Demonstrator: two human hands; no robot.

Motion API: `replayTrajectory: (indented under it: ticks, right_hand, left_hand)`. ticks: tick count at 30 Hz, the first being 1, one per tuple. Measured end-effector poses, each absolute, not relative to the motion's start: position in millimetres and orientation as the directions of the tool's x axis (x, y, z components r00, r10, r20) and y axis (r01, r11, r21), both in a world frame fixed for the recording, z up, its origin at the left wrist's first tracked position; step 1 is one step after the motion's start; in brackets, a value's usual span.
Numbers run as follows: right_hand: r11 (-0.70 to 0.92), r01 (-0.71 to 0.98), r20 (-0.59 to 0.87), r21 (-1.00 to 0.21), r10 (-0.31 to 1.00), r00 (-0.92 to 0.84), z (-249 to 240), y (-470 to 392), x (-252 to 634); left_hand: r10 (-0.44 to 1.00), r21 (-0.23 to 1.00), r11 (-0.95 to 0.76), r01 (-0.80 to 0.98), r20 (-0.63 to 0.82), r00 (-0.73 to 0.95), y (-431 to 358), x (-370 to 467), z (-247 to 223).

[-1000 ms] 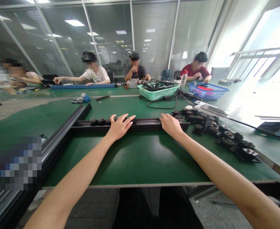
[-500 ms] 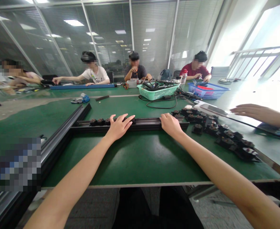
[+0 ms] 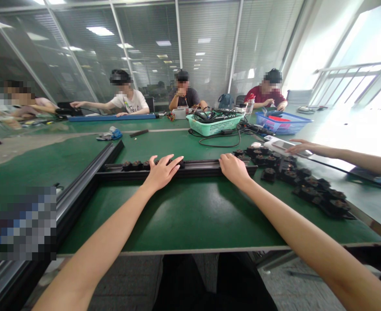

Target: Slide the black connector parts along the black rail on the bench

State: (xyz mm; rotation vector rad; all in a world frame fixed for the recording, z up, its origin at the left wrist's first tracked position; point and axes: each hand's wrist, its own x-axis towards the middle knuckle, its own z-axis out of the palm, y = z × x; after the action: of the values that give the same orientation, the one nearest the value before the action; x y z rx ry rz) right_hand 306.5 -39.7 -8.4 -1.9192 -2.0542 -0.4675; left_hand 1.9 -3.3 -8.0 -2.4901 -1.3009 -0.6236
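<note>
A black metal rail (image 3: 200,172) lies crosswise on the table in front of me, with a row of small black parts (image 3: 136,165) seated in its left half. My left hand (image 3: 161,172) rests over the right end of that row, fingers spread and touching the parts, some of which it hides. Near the rail's right end, my right hand (image 3: 233,168) is closed over the rail, its fingers curled over the far side and partly hidden. To the right of it, many loose black parts (image 3: 290,176) with brownish tops lie in a cluster.
A longer black rail (image 3: 80,183) runs diagonally at left. Beyond are a green basket (image 3: 214,125) of cables, a blue basket (image 3: 284,125), blue gloves (image 3: 110,134) and a short black strip (image 3: 139,133). Another person's hand (image 3: 302,147) reaches over a phone at right. Several people sit across the table.
The other person's hand at right has moved left, over the phone. My right hand has shifted very slightly right; my left hand stays in place.
</note>
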Motion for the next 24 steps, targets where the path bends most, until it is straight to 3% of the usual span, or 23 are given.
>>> replayTrajectory:
  ticks: [14, 24]
  right_hand:
    - [0.022, 0.998, 0.410, -0.053, 0.912, 0.002, -5.8, -40.4, 311.6]
    - [0.009, 1.000, 0.427, -0.021, 0.904, 0.000, -6.9, -37.8, 310.9]
  left_hand:
    - [0.703, -0.036, -0.571, 0.820, 0.494, 0.511, -2.5, 2.2, -8.6]
    - [0.707, -0.026, -0.570, 0.821, 0.493, 0.506, -1.8, 1.2, -9.3]
